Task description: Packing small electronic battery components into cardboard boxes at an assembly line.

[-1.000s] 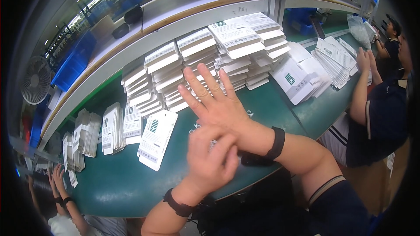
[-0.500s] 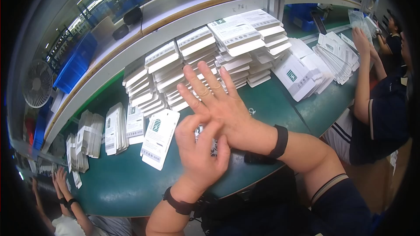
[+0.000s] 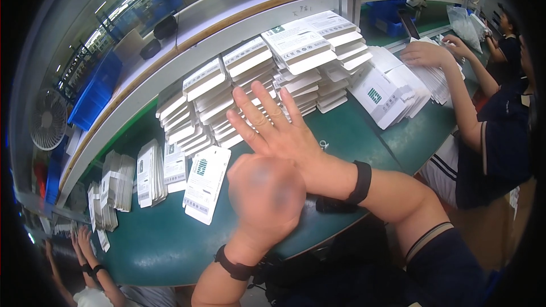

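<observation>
My right hand [image 3: 284,136] is open above the green table [image 3: 165,247], palm down with fingers spread, in front of tall stacks of flat white boxes [image 3: 247,96]. It holds nothing I can see. My left hand [image 3: 266,196] is up against the thumb side of the right hand. Its fingers are smeared by blur, so whether they hold anything does not show. Just left of it, a white card-like flat box [image 3: 206,184] with green print leans on others. A small whitish ring-like piece [image 3: 323,145] lies beyond my right wrist.
Bundled white boxes [image 3: 118,179] stand at the left. More flat boxes [image 3: 387,93] lie at the right, near a co-worker's hand [image 3: 424,54]. Another person's hands [image 3: 82,241] show at the lower left. A shelf with a blue bin [image 3: 96,91] runs behind.
My left hand's curled fingers have turned into a blur against the right hand, which stays spread. The co-worker at right has moved from a clear bag down to the boxes.
</observation>
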The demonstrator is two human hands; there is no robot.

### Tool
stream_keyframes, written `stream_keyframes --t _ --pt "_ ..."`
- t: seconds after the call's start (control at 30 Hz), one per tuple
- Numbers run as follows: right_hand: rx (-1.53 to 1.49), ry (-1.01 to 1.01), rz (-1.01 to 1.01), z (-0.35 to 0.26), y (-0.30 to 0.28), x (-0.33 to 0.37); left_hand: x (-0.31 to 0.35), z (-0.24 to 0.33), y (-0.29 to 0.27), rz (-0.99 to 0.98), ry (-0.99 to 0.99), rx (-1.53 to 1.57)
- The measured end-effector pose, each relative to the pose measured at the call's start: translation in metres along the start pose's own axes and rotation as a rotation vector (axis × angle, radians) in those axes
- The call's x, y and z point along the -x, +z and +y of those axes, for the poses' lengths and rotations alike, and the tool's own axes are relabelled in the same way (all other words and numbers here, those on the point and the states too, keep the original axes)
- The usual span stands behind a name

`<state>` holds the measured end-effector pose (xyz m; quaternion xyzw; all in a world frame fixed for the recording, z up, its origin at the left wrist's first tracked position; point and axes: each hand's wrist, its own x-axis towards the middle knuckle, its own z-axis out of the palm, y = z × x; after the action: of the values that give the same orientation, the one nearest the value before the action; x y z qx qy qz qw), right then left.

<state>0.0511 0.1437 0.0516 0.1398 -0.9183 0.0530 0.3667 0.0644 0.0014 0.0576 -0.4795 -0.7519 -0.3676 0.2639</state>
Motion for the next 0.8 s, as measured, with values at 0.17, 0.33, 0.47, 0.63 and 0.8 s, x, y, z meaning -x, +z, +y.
stream_keyframes --t 0.17,0.33,0.47,0.63,0.8 --pt "0.030 0.032 0.029 0.006 -0.001 0.000 0.003 0.000 0.004 -0.057 0.015 0.111" --pt "-0.112 0.020 0.022 -0.004 -0.002 0.001 -0.002 -0.007 -0.002 0.046 -0.051 0.000" --pt "-0.034 0.018 0.044 -0.002 0.017 0.001 0.001 0.000 -0.003 -0.026 -0.004 0.012" --pt "-0.084 0.023 0.107 -0.010 0.015 0.001 0.000 0.000 -0.002 0.099 -0.041 -0.037" --pt "-0.083 -0.013 0.164 -0.002 0.023 0.005 0.000 0.011 -0.003 -0.038 -0.083 0.022"
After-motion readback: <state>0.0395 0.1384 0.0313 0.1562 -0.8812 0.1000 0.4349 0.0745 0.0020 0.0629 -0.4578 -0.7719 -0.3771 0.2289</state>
